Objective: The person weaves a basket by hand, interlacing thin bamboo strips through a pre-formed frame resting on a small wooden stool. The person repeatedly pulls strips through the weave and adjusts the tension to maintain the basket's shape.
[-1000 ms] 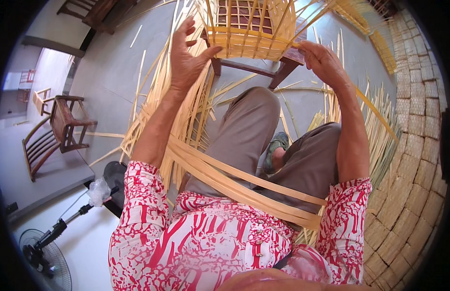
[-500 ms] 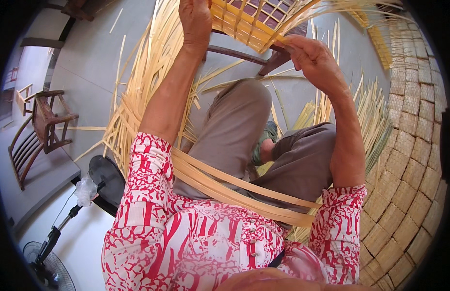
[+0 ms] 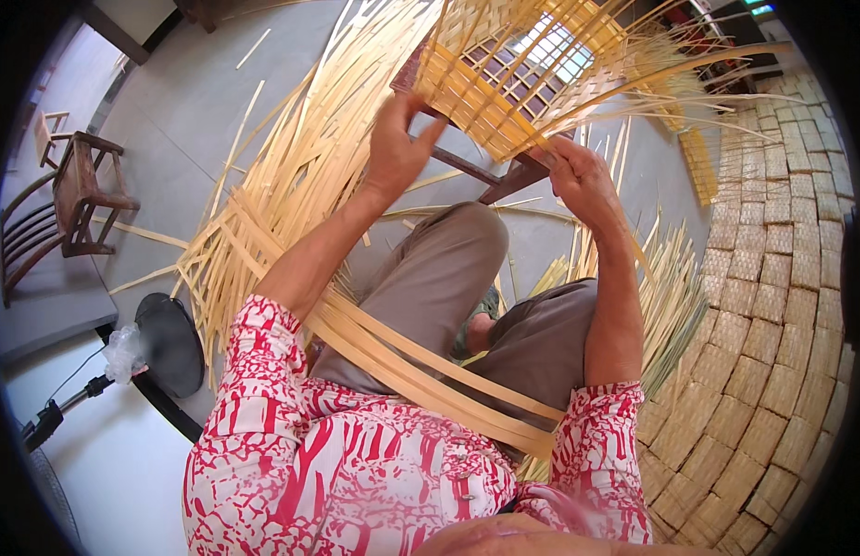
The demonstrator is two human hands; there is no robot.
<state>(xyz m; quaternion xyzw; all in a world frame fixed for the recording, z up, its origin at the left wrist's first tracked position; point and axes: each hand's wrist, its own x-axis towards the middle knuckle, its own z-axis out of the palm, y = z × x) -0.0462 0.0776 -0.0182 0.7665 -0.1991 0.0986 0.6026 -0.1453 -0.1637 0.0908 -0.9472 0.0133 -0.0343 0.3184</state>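
A partly woven yellow bamboo basket (image 3: 476,104) rests slanted on a dark wooden stool (image 3: 462,165) in front of me, with loose strip ends fanning out at the right. At the basket's near left corner is my left hand (image 3: 397,148), its thumb held apart from the fingers and the fingertips close against the wall. My right hand (image 3: 578,176) is closed in a pinch on the near right corner of the rim; its fingertips are partly hidden. Several flat bamboo strips (image 3: 420,375) lie across my lap.
A big heap of bamboo strips (image 3: 291,157) covers the floor at left, and another bundle (image 3: 671,306) lies right of my legs. Stacked woven pieces (image 3: 754,343) stand along the right. A wooden chair (image 3: 82,199) and a black fan (image 3: 170,343) are at left.
The view has shifted, showing more of the basket. My left hand has moved down along the basket's left side, its thumb now apart. The right hand keeps its pinch at the right corner.
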